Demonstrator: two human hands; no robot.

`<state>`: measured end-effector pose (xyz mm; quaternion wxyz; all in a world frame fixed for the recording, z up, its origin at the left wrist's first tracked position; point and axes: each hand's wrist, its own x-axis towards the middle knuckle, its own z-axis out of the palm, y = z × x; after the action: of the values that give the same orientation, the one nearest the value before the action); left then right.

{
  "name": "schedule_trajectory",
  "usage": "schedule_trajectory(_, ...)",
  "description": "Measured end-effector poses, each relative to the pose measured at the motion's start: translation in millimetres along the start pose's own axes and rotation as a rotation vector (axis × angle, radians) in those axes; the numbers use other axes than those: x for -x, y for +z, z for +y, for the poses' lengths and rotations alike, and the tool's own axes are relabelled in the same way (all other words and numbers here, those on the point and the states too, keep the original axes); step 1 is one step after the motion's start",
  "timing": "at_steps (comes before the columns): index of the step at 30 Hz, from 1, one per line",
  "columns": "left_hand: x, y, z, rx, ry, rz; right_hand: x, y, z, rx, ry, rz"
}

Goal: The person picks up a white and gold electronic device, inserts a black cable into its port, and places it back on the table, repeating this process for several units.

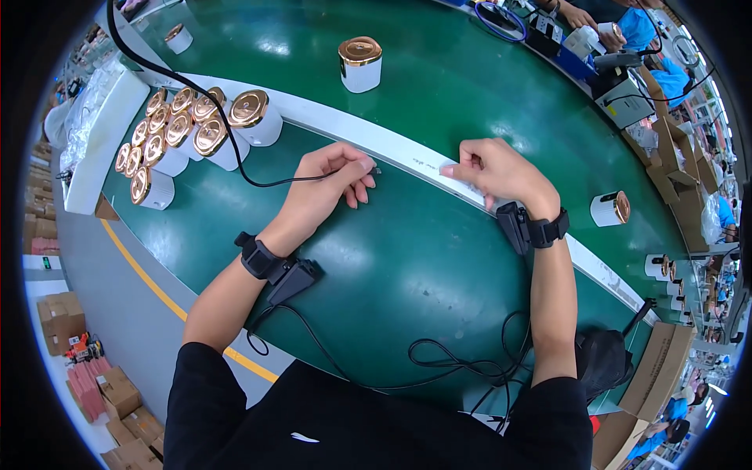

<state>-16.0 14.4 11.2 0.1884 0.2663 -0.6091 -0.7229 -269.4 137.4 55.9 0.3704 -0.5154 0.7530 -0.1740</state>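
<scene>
The white plastic jars [235, 125] are showing glossy, coppery metallic lids. The green table [407, 266] is looking smooth and slightly shiny.

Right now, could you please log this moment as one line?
left hand: pinching black cable end | right hand: fingers on white rail | white gold-lidded jars: grouped left

gold-lidded white jars [254, 117]: about 17 | black cable [188, 84]: 1 | hands: 2

Brown cardboard boxes [61, 317] stacked lower left on floor; open brown carton [656, 368] lower right beside table
</scene>
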Motion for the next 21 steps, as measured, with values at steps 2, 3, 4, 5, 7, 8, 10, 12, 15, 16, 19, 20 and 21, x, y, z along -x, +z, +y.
schedule_trajectory(2,1,1,0,-0.023,0.000,0.010,1,1,1,0.003,-0.011,0.003)
schedule_trajectory(3,0,1,1,-0.023,0.000,0.008,1,2,2,0.006,-0.024,0.006)
schedule_trajectory(4,0,1,1,-0.028,0.009,0.008,1,2,2,0.009,-0.038,0.010)
schedule_trajectory(5,-1,1,2,-0.032,0.017,0.007,0,3,3,0.008,-0.038,0.012)
schedule_trajectory(7,-3,1,3,-0.039,0.029,0.004,-4,5,4,0.027,-0.061,0.061)
schedule_trajectory(8,-4,1,3,-0.037,0.033,0.004,-5,6,4,0.036,-0.073,0.085)
schedule_trajectory(10,-6,1,3,-0.032,0.042,0.004,0,5,4,0.050,-0.062,0.071)
schedule_trajectory(12,-5,1,4,-0.025,0.037,0.000,5,5,4,0.081,-0.033,0.031)
schedule_trajectory(15,-1,0,3,-0.001,0.022,-0.006,1,5,-1,0.136,-0.043,0.036)
schedule_trajectory(16,0,0,1,0.003,0.014,-0.001,0,5,-2,0.163,-0.047,0.039)
schedule_trajectory(19,2,1,0,0.004,-0.007,0.009,0,1,0,0.130,-0.050,0.028)
schedule_trajectory(20,1,1,0,0.005,-0.001,0.004,0,1,0,0.115,-0.052,0.023)
schedule_trajectory(21,0,0,0,0.007,0.004,-0.001,0,3,0,0.114,-0.053,0.020)
